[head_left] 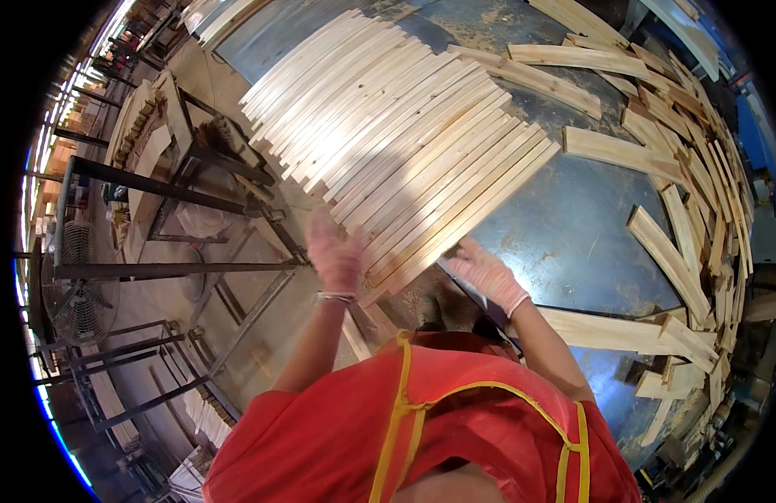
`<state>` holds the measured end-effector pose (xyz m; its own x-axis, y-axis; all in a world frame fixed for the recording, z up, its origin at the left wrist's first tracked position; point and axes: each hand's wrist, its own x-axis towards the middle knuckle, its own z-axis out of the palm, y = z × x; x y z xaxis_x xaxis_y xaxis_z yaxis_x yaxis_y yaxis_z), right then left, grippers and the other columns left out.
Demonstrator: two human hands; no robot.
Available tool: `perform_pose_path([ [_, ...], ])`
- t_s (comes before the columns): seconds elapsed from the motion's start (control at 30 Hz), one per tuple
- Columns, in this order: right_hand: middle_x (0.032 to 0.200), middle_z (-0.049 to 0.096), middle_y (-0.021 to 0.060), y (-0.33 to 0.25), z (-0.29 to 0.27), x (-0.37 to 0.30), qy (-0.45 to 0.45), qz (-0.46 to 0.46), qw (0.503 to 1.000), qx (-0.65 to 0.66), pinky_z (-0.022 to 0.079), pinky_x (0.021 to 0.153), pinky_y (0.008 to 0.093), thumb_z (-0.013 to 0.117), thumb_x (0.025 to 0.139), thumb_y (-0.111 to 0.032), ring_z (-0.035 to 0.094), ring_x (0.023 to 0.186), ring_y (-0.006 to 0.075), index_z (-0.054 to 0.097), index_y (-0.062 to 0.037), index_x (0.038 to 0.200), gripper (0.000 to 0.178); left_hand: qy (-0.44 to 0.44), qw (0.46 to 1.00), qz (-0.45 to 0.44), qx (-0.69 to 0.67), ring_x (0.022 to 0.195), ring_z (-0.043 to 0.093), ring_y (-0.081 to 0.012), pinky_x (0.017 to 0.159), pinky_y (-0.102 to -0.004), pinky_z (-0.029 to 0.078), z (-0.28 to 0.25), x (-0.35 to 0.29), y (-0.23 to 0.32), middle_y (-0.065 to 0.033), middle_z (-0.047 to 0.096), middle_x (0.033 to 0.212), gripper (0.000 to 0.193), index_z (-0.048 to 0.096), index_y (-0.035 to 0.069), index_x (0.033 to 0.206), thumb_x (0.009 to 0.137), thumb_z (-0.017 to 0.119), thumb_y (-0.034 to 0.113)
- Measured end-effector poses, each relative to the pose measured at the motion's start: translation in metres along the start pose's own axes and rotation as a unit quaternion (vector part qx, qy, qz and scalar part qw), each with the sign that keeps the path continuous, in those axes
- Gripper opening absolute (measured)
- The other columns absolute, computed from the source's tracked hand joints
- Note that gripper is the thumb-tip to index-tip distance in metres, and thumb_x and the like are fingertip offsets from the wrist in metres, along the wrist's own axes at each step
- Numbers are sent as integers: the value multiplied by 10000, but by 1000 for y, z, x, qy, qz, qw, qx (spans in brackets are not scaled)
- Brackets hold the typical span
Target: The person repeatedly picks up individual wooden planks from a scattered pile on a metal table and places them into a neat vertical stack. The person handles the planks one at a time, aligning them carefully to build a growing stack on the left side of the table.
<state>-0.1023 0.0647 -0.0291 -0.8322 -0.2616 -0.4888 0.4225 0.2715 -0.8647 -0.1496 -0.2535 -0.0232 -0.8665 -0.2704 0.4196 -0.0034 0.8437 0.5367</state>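
A broad row of pale wooden strips lies side by side on the metal table, their ends stepped unevenly. My left hand, in a thin pinkish glove, is at the left ends of the nearest strips. Its fingers are apart and slightly blurred, with nothing seen in them. My right hand, gloved likewise, is by the near right corner of the row. Its fingers stretch toward the edge of the closest strip; their tips are partly hidden there, and whether they touch it I cannot tell.
Loose wooden boards lie scattered on the dark metal tabletop, with a tall heap of boards along the right. To the left stand a dark metal frame, a fan and a rack. Sawdust dots the tabletop.
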Motion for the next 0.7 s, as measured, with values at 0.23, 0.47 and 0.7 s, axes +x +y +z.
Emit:
perform_pose_path([
  [0.23, 1445, 650, 219, -10, -40, 4, 171, -33, 973, 152, 436, 1165, 368, 760, 1017, -355, 591, 1347, 288, 490, 50, 1532, 708, -200, 680, -586, -393, 1131, 727, -278, 974, -478, 579, 20, -56, -44, -170, 754, 1230, 428, 699, 61, 1295, 1017, 695, 386],
  [0.47, 1500, 636, 239, -3, -123, 15, 255, -67, 964, -10, 418, 1210, 415, 735, 984, -392, 600, 1395, 359, 577, 11, 1495, 669, -231, 969, -49, -70, 1202, 660, -385, 1039, -471, 519, -24, -66, 45, -198, 699, 1285, 523, 680, -23, 1320, 930, 742, 321],
  [0.7, 1524, 607, 254, -101, -247, 138, 264, -55, 858, -436, 419, 1211, 477, 710, 928, -540, 553, 1442, 396, 441, -54, 1621, 888, -366, 894, 236, 110, 1136, 666, -369, 948, -507, 503, 35, -36, 153, -137, 693, 1259, 601, 655, 98, 1351, 884, 811, 444],
])
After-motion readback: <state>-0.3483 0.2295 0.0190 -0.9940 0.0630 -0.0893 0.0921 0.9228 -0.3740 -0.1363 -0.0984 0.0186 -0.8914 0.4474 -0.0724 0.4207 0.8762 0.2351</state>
